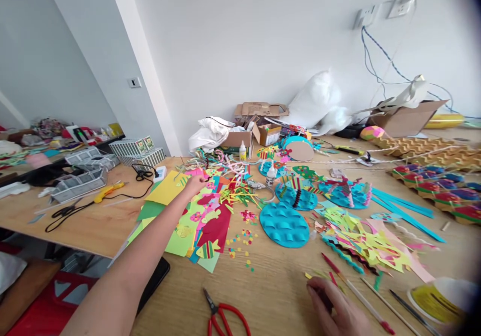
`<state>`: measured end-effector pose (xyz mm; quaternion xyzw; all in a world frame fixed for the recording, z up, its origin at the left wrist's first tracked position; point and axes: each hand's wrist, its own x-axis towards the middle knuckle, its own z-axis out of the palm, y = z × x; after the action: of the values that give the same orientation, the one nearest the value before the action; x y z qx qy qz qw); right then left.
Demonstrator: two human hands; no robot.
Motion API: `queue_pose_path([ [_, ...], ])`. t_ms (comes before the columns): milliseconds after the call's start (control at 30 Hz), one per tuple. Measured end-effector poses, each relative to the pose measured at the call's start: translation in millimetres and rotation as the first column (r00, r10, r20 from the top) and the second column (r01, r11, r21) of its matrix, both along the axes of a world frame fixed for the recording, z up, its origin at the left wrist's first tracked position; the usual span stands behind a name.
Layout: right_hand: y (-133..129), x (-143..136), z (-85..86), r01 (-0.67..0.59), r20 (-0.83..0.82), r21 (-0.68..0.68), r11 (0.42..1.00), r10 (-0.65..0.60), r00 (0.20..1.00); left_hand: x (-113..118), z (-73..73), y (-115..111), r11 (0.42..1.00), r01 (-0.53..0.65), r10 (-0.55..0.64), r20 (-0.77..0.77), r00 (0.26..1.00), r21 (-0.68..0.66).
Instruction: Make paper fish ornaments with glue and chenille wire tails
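Note:
My left hand [195,185] reaches out over the far part of a pile of coloured paper, close to the pink and red pieces; its fingers are bent together and what they hold, if anything, is too small to make out. Near the front edge on the right, my right hand [336,308] rests low over the table with curled fingers, beside small yellow and red strips. Between the hands lie a round blue scalloped disc [284,224], scattered paper dots [240,243] and red-handled pliers [225,318]. A striped paper fish [207,249] lies on the pile's near edge.
Glue bottles [270,175] stand among decorated blue discs. Yellow-green paper scraps [370,240] and a tape roll [438,298] lie at right, with painted egg trays [443,188] behind. A yellow glue gun [108,191] lies at left. Cardboard boxes [238,138] stand by the wall.

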<state>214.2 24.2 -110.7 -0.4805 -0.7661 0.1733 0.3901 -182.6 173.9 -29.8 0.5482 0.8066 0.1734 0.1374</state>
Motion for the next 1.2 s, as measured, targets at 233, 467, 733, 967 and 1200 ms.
queue_pose_path([
  [233, -8, -27, 43.2, -0.143, -0.308, -0.325, 0.935, 0.038, 0.951, 94, 26.7, -68, 0.94, 0.275, -0.305, 0.131, 0.943, 0.202],
  [467, -6, -66, 71.2, -0.438, -0.823, -0.476, 0.763, -0.211, 0.527, 181, 23.5, -134, 0.836, 0.469, -0.518, 0.13, 0.845, 0.283],
  [733, -13, -69, 67.6, -0.512, -0.874, -0.485, 0.709, -0.406, 0.267, 215, 3.3, -153, 0.871, 0.41, -0.474, 0.243, 0.846, 0.271],
  [967, -12, -61, 61.8, -0.502, -0.864, -0.502, 0.705, -0.433, 0.256, 227, -12.9, -162, 0.867, 0.402, -0.481, 0.282, 0.83, 0.293],
  [1200, -8, -35, 89.9, -0.377, -0.827, -0.536, 0.755, -0.38, 0.414, 235, -10.5, -178, 0.878, 0.326, -0.478, 0.629, 0.613, 0.351],
])
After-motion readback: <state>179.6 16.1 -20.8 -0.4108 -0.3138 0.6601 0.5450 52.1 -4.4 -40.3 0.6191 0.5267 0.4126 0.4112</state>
